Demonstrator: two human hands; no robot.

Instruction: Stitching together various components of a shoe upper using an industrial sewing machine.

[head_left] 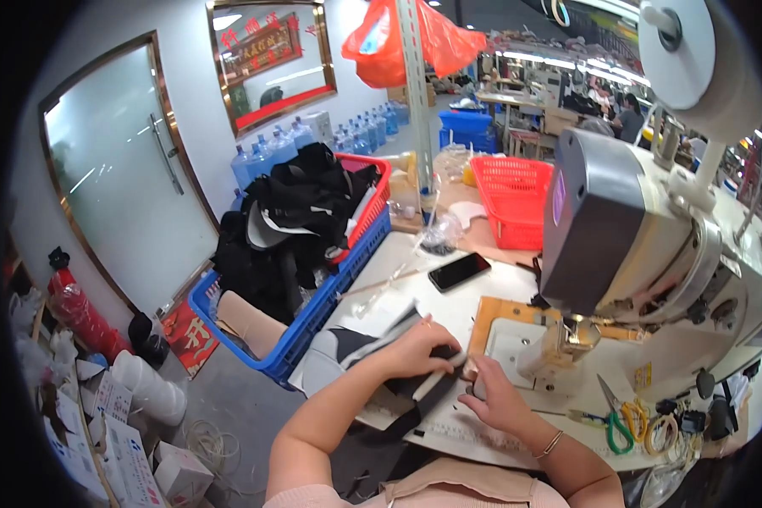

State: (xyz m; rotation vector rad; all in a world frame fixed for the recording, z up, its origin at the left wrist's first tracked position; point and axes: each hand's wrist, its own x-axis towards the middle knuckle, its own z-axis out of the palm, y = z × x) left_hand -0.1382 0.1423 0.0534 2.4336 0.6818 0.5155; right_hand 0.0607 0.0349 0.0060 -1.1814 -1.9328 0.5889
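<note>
My left hand [427,349] is closed on a black and grey fabric piece [340,345], which lies over the left edge of the white sewing table [398,262]. A black part of the piece hangs down toward my lap. Close beside it my right hand [497,401] has its fingers curled in at the fabric's right edge. Something small and greyish shows between those fingers, but I cannot make out what. Just right of my hands stands an industrial sewing machine [605,224], its needle area [559,345] beyond my right hand. A black phone [460,272] lies farther back on the table.
A blue crate [317,300] heaped with black fabric pieces [305,203] stands at the left. Behind the table is a red basket [512,199]. Green- and yellow-handled scissors [622,423] lie at the right. Cartons [127,444] and white rolls [148,385] crowd the floor at left.
</note>
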